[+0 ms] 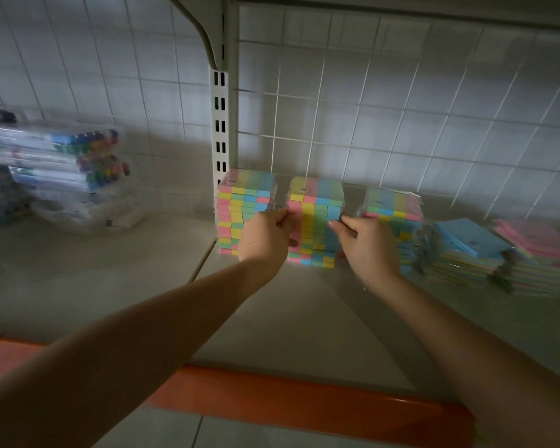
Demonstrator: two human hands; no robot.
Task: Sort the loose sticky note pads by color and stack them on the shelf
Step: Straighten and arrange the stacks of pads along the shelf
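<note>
You are squaring up the middle tall stack of wrapped four-colour striped sticky note pads on the grey metal shelf.

Your left hand is gripping its left edge with fingers curled, your right hand is pinching its right edge; the stack is standing upright between them, both hands equally near, with matching stacks just beside.

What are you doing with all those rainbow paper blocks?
A person is tidying sticky note pads on a shop shelf. The left hand and right hand grip the middle stack from either side. Another tall stack stands to its left, and three shorter stacks sit to its right. Marker packs are piled farther left.
</note>
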